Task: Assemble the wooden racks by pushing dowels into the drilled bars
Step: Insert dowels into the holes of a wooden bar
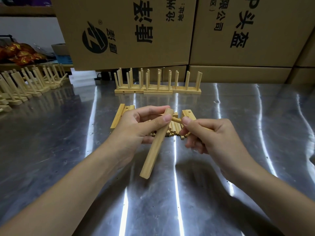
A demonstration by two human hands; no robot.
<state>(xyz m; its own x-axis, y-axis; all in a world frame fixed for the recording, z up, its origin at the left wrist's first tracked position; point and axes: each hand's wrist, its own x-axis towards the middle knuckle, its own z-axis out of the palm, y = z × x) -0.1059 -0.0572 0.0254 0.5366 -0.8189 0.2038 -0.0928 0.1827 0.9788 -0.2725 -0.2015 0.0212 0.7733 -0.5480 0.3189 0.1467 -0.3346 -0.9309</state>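
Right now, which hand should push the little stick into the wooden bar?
Probably the right hand: it pinches the dowel, whose tip is already right at the drilled bar near its far end. The left hand grips that bar and steadies it.

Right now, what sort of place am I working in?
Probably a small workshop or packing room for hand assembly: printed cardboard cartons stacked behind a steel-topped table, rows of finished wooden racks along its left side, and a pile of loose dowels.
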